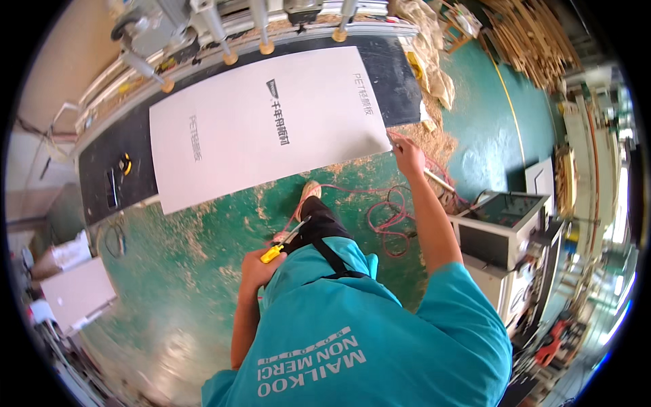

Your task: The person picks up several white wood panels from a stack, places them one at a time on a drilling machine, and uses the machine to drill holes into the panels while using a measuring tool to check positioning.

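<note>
My left hand (255, 271) is closed round a screwdriver (272, 254) with a yellow handle, its metal shaft pointing up and to the right. It is held at my waist, in front of my teal shirt. My right arm is stretched forward, and my right hand (409, 159) grips the near right corner of a large white board (237, 142) with dark print on it. The board lies flat on a black machine bed (400, 88), its near edge overhanging. My right fingertips are partly hidden at the corner.
Above the board's far edge stands a machine gantry (196, 27) with several rods. A yellow-and-black tape measure (125, 164) and a dark phone-like object (112, 190) lie left on the bed. A red hose (386, 217) coils over the sawdust-strewn green floor. A grey cabinet (498, 227) stands right.
</note>
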Motion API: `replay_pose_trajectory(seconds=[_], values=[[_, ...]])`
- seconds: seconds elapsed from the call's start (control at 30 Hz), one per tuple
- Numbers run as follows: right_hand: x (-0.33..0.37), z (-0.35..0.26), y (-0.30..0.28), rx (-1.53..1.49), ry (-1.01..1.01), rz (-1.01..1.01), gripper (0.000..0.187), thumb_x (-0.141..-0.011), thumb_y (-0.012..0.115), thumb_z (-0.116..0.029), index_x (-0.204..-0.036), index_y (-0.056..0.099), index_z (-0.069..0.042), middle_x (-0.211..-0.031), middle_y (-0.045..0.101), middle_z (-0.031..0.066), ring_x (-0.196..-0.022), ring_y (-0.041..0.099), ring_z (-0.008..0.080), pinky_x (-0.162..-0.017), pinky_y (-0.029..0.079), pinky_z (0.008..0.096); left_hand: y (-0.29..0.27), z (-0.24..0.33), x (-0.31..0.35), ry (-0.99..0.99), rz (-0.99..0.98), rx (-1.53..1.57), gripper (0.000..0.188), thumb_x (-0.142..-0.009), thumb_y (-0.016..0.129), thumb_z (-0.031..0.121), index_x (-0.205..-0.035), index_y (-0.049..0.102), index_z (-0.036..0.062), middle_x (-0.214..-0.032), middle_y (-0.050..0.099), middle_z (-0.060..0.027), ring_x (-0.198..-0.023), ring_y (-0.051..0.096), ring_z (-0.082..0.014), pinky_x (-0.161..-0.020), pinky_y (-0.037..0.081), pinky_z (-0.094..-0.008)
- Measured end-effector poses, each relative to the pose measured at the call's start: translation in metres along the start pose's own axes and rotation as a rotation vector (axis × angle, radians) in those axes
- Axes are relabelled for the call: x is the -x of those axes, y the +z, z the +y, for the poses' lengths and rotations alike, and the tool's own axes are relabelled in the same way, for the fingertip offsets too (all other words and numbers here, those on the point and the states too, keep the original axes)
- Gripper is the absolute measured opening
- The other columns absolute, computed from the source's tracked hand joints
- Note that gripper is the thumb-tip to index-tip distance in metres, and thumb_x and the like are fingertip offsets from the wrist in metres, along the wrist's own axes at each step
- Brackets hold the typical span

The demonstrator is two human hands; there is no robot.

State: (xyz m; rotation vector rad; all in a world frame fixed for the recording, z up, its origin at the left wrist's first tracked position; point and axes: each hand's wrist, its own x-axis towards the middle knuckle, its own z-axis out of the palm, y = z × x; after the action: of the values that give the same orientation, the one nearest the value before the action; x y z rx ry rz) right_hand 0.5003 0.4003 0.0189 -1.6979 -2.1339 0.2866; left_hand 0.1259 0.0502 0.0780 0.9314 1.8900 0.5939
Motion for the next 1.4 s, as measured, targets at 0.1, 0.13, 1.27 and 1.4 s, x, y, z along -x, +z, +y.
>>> replay_pose_trajectory(seconds=[0.1, 0.13, 1.27, 1.4], values=[[-0.002, -0.015, 0.027, 0.084, 0.182, -0.020, 0.014, -0.086, 0.064, -0.018, -0.095, 0.072, -0.013, -0.093, 0.068, 0.0112, -0.083, 0.066, 0.0356, -0.072, 0.053, 0.0457, -0.029, 0.039, -0.011, 0.017, -0.004, -0.112, 0.043, -0.077, 0.078, 0.045, -0.093, 0.075, 0.0051, -0.075, 0.070, -0.0146, -0.072, 0.071, -0.0267, -0.065, 0.053, -0.0375], [0.004, -0.021, 0.034, 0.105, 0.178, -0.025, 0.013, -0.086, 0.064, -0.018, -0.095, 0.073, -0.015, -0.093, 0.067, 0.0106, -0.084, 0.066, 0.0350, -0.073, 0.053, 0.0456, -0.037, 0.045, -0.017, 0.010, -0.001, -0.155, 0.043, -0.077, 0.077, 0.045, -0.092, 0.075, 0.0050, -0.074, 0.070, -0.0147, -0.072, 0.071, -0.0273, -0.064, 0.052, -0.0375], [0.194, -0.603, 0.301, -0.352, -0.203, -0.160, 0.024, -0.081, 0.058, -0.011, -0.103, 0.062, -0.004, -0.094, 0.063, 0.0132, -0.081, 0.066, 0.0295, -0.067, 0.056, 0.0435, -0.416, -0.201, -0.091, 0.174, 0.004, -0.157, 0.031, -0.078, 0.080, 0.025, -0.077, 0.067, -0.0023, -0.066, 0.065, -0.0089, -0.057, 0.059, -0.0208, -0.059, 0.048, -0.0326], [0.222, -0.759, 0.332, -0.333, -0.735, -0.685, 0.018, -0.077, 0.060, -0.012, -0.091, 0.067, -0.002, -0.089, 0.067, 0.0139, -0.074, 0.069, 0.0304, -0.057, 0.057, 0.0418, -0.485, -0.249, -0.055, 0.024, 0.123, 0.027, 0.019, -0.082, 0.076, 0.015, -0.080, 0.067, -0.0020, -0.070, 0.066, -0.0039, -0.064, 0.060, -0.0104, -0.060, 0.048, -0.0278]])
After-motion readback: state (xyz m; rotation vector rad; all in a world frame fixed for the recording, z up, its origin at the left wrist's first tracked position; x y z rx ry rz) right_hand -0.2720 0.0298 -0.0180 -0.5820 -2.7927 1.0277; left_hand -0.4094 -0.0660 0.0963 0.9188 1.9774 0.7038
